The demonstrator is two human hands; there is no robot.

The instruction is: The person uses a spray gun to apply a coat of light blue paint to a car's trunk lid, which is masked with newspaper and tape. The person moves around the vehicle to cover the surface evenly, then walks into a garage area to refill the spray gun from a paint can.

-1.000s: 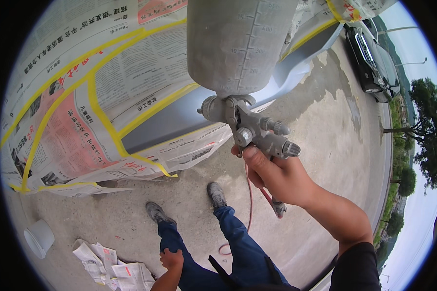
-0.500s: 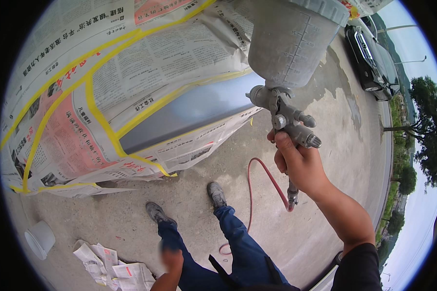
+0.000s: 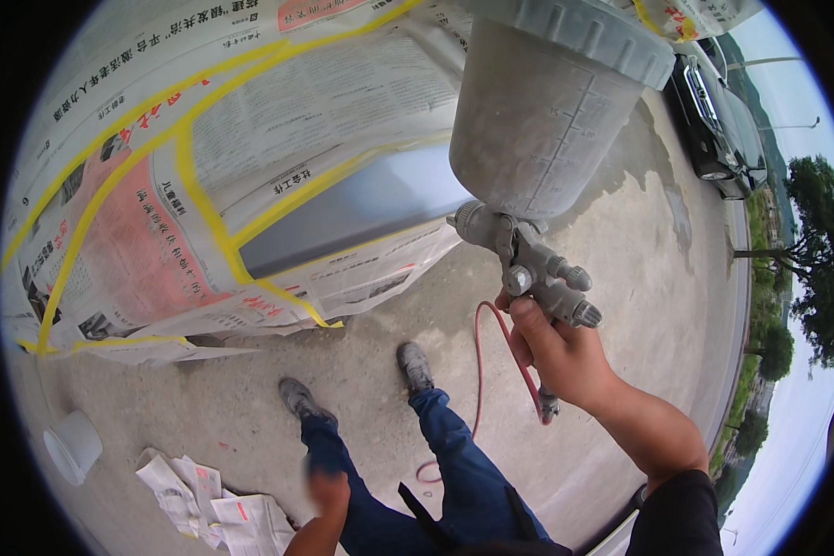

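Your right arm wears a black sleeve [image 3: 681, 519] that ends near the elbow, leaving the forearm bare. You have dark blue trousers [image 3: 463, 454], creased along the legs, and mottled grey lace-up shoes [image 3: 415, 367]. Narrow black straps [image 3: 421, 511] show at your waist. Your hands [image 3: 570, 357] are bare.

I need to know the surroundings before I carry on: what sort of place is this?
Probably an outdoor yard or parking area: bare concrete ground underfoot, a black car standing farther off, and leafy trees along the edge under open sky.
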